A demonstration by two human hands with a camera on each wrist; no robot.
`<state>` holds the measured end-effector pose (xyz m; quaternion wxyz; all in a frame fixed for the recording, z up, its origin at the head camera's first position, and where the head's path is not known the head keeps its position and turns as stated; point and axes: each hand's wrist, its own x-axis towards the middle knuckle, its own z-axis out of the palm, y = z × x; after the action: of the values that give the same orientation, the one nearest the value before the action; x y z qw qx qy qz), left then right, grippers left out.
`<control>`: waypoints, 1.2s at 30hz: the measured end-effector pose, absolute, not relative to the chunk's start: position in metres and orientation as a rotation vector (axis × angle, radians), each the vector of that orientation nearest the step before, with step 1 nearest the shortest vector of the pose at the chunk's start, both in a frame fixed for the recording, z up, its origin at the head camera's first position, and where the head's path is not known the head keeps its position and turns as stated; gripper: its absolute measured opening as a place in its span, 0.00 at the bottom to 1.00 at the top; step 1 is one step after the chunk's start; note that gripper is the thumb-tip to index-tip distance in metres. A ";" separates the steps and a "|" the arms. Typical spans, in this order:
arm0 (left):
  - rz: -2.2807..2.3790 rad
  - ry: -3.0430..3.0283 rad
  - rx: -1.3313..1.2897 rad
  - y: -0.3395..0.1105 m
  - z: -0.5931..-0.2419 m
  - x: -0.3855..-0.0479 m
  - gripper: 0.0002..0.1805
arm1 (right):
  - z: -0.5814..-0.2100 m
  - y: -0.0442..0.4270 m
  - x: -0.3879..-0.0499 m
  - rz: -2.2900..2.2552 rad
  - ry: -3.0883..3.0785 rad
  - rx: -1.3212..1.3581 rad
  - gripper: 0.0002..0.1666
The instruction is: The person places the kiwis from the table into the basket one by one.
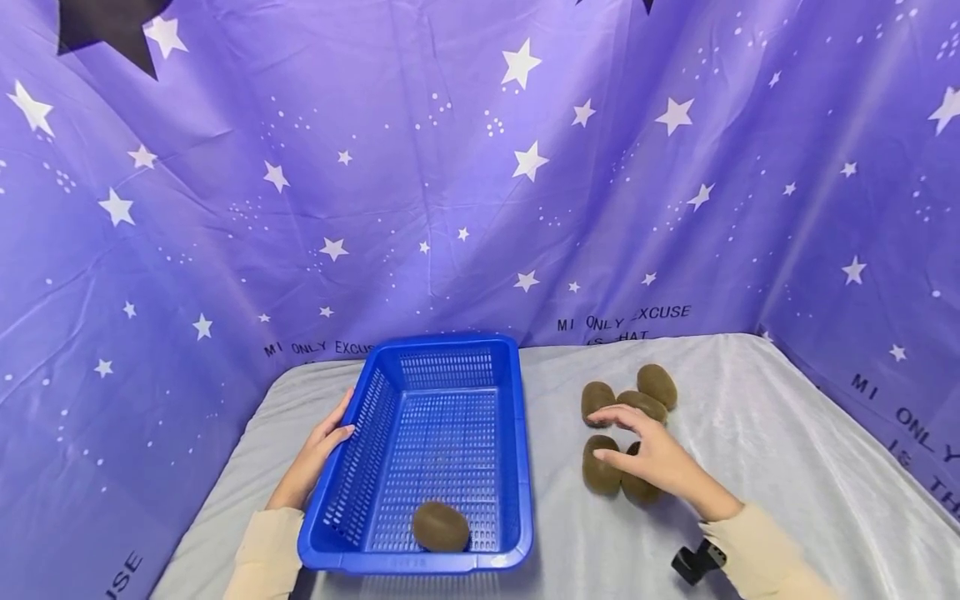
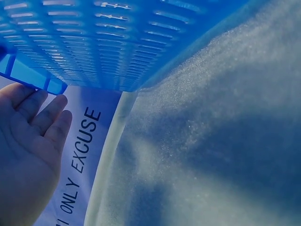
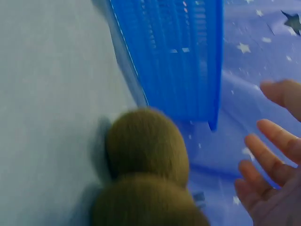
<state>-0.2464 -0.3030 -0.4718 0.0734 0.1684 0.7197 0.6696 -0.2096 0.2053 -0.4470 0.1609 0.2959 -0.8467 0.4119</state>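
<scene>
A blue plastic basket (image 1: 525, 467) with slotted walls stands on the grey cloth, one brown kiwi (image 1: 441, 527) lying inside at its near end. The left hand (image 1: 311, 458) rests at the basket's left rim, fingers on the edge; in the left wrist view that hand (image 2: 33, 146) touches the rim from outside. Over a group of several kiwis (image 1: 657, 386) to the right of the basket, the right hand (image 1: 660, 458) hovers with fingers spread and nothing gripped. The right wrist view has two kiwis (image 3: 148, 146) beside the relaxed right hand (image 3: 277, 174).
Purple cloth (image 1: 450, 167) with white stars hangs behind and at both sides. A black strap or device (image 1: 697, 562) is at the right wrist. Grey cloth (image 1: 810, 467) covers the surface.
</scene>
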 end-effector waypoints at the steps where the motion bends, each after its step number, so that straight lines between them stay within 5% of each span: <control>1: 2.014 2.146 0.498 -0.303 -0.472 -0.247 0.35 | -0.446 0.211 -0.208 1.176 -2.435 0.823 0.28; 36: 2.031 2.130 0.515 -0.304 -0.472 -0.246 0.34 | -0.478 0.243 -0.190 1.178 -2.642 0.631 0.43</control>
<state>-0.2463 -0.3039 -0.4721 0.0768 0.1717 0.7109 0.6776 -0.1899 0.2426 -0.4775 0.0902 0.2121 -0.8887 0.3963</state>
